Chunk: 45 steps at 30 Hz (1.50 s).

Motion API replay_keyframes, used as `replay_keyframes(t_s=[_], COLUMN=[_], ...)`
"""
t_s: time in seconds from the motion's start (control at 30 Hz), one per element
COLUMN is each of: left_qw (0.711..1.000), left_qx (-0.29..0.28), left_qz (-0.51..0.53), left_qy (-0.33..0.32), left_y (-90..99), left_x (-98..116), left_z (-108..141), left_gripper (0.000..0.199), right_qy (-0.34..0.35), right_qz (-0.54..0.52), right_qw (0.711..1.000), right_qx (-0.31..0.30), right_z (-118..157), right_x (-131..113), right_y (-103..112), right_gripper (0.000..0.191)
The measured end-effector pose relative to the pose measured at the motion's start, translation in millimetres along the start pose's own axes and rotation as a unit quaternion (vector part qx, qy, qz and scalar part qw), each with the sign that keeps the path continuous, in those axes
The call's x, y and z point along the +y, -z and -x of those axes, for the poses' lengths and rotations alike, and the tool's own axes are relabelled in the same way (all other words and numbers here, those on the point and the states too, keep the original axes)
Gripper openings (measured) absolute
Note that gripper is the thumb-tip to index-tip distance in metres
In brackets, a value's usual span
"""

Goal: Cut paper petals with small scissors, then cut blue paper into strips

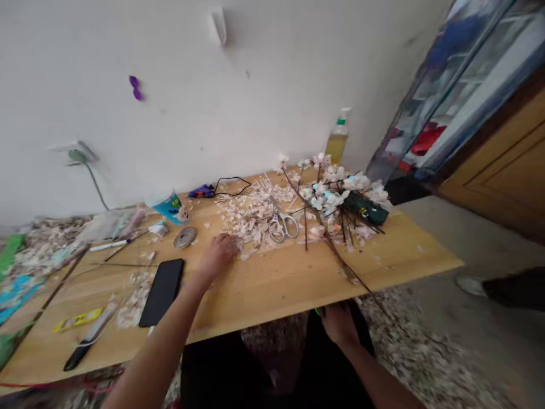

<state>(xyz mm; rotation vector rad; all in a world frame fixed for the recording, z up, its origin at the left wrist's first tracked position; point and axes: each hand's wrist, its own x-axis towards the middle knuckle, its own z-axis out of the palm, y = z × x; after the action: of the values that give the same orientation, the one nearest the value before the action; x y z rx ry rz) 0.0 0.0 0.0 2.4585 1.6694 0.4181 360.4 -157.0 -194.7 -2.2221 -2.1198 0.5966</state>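
The left hand [221,250] touches the pile of pale scraps [253,218] on the table [255,281], beside the scissors [283,224]. The right hand [338,324] is on the leg. I cannot tell if either hand pinches anything.

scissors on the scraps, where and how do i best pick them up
The scissors are probably best gripped by the handle loops, coming from the near side of the table. The loops face you and lie spread on the near edge of the scraps, while the blades point away, partly among the pieces.
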Motion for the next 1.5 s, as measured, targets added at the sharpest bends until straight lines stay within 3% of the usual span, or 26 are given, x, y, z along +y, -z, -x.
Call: replay_keyframes(t_s=[0.13,0.33,0.4,0.53,0.67,0.77,0.93,1.03,1.1,1.2,1.27,1.4,1.5], left_qw=[0.998,0.963,0.963,0.979,0.991,0.983,0.98,0.977,0.959,0.93,0.951,0.989,0.989], left_qx=[0.002,0.107,0.103,0.022,0.014,-0.02,0.089,0.062,0.088,0.173,0.135,-0.038,-0.069], left_qz=[0.064,0.2,0.226,0.189,0.113,0.154,0.175,0.199,0.27,0.315,0.273,0.14,0.09], left_qy=[0.029,0.147,0.102,-0.066,-0.066,-0.098,-0.037,-0.031,0.006,0.071,0.063,-0.042,-0.097], left_y=[-2.2,19.0,29.0,34.3,14.6,-0.8,-10.6,-14.5,-17.0,-17.6,-16.0,-12.5,-10.8], left_x=[-1,6,13,31,50,60,66,63,60,56,57,73,93], left_z=[-4,-4,2,18,32,43,48,43,40,33,29,35,51], left_gripper=[0.032,0.028,0.031,0.035,0.042,0.036,0.038,0.035,0.036,0.044,0.048,0.047,0.042], right_qy=[-0.007,-0.014,-0.017,-0.012,-0.018,-0.015,-0.021,-0.02,-0.023,-0.025,-0.024,-0.027,-0.033], right_qz=[0.002,0.0,-0.001,-0.006,-0.006,-0.002,0.008,0.011,0.012,0.009,0.006,0.0,-0.002], right_qw=[1.0,1.0,1.0,1.0,1.0,1.0,1.0,1.0,0.999,0.999,1.0,0.999,0.999], right_qx=[0.001,-0.003,-0.005,-0.006,-0.007,-0.008,-0.015,-0.018,-0.019,-0.016,-0.016,-0.016,-0.017], right_z=[0,0,-1,-2,-3,-5,-5,-4,-4,-4,-5,-5,-4], right_x=[0,1,0,-3,-4,-2,0,-1,-2,-2,-1,0,-1], right_y=[-1,1,2,3,1,0,0,1,1,3,4,5,5], right_gripper=[0.034,0.04,0.04,0.04,0.045,0.047,0.046,0.046,0.045,0.047,0.049,0.05,0.05])
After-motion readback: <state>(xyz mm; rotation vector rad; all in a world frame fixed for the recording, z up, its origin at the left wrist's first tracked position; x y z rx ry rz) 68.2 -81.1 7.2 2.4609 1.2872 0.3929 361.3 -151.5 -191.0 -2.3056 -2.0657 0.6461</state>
